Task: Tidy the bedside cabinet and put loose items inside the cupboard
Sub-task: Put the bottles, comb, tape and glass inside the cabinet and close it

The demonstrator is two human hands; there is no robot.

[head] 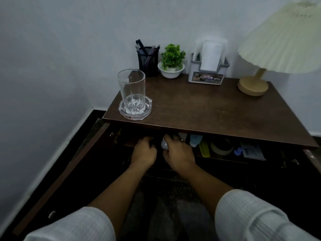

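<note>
The brown bedside cabinet (pixel 208 108) has its cupboard doors swung open below the top. On the inner shelf lie a blue-capped bottle (pixel 195 140), a yellow comb (pixel 205 150), a tape roll (pixel 222 148) and a grey packet (pixel 251 151). My right hand (pixel 177 152) reaches into the cupboard with fingers curled round a small white rounded object (pixel 164 145). My left hand (pixel 144 151) is beside it, fingers curled over something dark that I cannot make out. Both hands' fingertips are hidden under the cabinet's front edge.
On top stand a clear glass (pixel 132 91) in a glass ashtray (pixel 135 108), a black pen holder (pixel 147 60), a small green plant in a white bowl (pixel 172 66), a grey tissue holder (pixel 208 66) and a pleated lamp (pixel 278 42). The left door (pixel 57 171) juts toward me.
</note>
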